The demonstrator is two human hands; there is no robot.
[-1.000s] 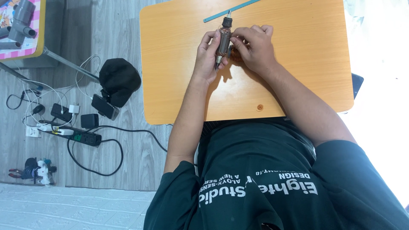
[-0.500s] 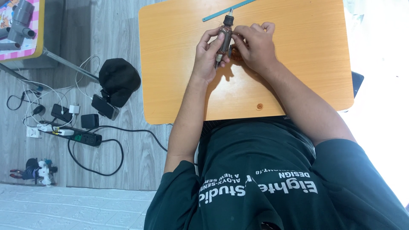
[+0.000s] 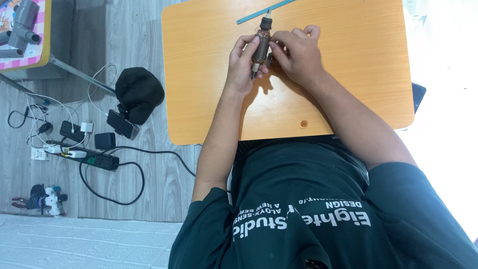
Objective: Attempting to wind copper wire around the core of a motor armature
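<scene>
Little has shifted: left hand (image 3: pixel 242 65) still grasps motor armature (image 3: pixel 261 40) upright; right-hand fingers (image 3: pixel 279 47) pinch its windings at 3 o'clock, work unfinished.

The single head-worn view looks steeply down from above the person's chest, fairly near, taking in the whole orange table (image 3: pixel 348 99) and the floor (image 3: pixel 144 189) past its left edge.

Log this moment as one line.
left hand: grips dark cylindrical motor rotor | right hand: fingers at rotor's side | surface: orange wooden table | nearby: teal ruler
</scene>
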